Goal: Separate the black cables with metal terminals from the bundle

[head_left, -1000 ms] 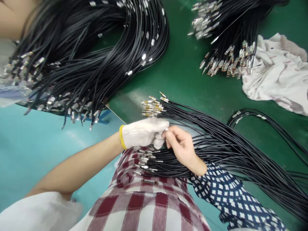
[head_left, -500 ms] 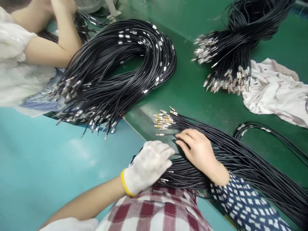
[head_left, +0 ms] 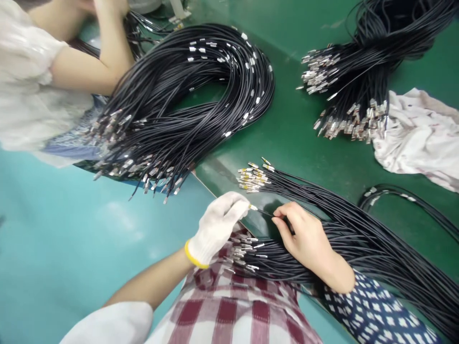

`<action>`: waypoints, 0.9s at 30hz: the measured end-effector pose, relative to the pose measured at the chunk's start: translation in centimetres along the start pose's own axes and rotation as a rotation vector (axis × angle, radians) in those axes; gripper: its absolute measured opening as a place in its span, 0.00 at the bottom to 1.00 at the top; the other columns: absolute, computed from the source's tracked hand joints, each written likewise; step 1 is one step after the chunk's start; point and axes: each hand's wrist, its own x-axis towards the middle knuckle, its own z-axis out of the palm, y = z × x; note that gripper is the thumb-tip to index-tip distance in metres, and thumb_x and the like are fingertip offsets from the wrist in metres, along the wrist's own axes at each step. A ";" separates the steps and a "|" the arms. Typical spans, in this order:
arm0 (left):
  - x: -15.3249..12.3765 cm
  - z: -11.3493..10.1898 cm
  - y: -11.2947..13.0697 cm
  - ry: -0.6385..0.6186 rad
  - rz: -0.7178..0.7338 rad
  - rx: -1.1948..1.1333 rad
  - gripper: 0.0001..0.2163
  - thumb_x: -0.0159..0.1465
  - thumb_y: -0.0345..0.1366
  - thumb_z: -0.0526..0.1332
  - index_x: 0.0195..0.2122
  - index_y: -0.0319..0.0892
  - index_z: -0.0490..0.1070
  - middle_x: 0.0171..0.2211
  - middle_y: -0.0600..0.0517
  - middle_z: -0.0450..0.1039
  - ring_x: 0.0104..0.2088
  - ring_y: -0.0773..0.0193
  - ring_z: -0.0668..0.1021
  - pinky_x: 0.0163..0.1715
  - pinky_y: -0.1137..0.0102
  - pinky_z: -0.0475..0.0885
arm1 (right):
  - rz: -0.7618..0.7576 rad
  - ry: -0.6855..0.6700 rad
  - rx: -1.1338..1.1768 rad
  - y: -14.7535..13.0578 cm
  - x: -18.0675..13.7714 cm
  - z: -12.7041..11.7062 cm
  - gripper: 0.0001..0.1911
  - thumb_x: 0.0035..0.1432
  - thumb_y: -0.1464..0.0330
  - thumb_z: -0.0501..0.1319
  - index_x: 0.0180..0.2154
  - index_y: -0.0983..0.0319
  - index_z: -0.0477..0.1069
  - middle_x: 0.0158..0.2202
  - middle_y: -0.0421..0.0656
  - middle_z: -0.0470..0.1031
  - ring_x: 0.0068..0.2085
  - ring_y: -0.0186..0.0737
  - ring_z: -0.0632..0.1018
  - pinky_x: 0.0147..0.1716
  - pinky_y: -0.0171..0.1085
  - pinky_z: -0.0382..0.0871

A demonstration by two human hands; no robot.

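Note:
My left hand [head_left: 221,222], in a white glove with a yellow cuff, pinches the tip of a thin black cable [head_left: 265,212] at its small metal end with a yellowish mark. My right hand [head_left: 303,234] is bare and grips the same cable between thumb and fingertips, a short way to the right. Beyond both hands lies a bundle of black cables with yellow-marked metal ends [head_left: 253,179]. Nearer my body, another bunch of cables with silver ends [head_left: 247,253] rests along the table edge, partly over my checked apron [head_left: 229,310].
A large looped coil of black cables [head_left: 247,110] lies at the upper left, its ends overhanging the green table [head_left: 287,138]. A co-worker's arm [head_left: 89,71] is beside it. At the upper right are a tied cable bundle [head_left: 380,57] and a crumpled white cloth [head_left: 419,138].
My left hand has moved up to the cable's end and closed on it. My right hand, still holding the cable, has drawn it nearer my body, away from the yellow-marked bundle.

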 end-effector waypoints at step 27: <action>2.4 -0.9 -0.2 -0.146 0.098 -0.025 0.11 0.67 0.38 0.53 0.32 0.42 0.71 0.29 0.57 0.70 0.32 0.67 0.72 0.35 0.72 0.66 | 0.044 0.027 0.207 -2.2 3.7 1.5 0.05 0.66 0.69 0.59 0.36 0.61 0.72 0.28 0.39 0.74 0.28 0.36 0.72 0.35 0.38 0.61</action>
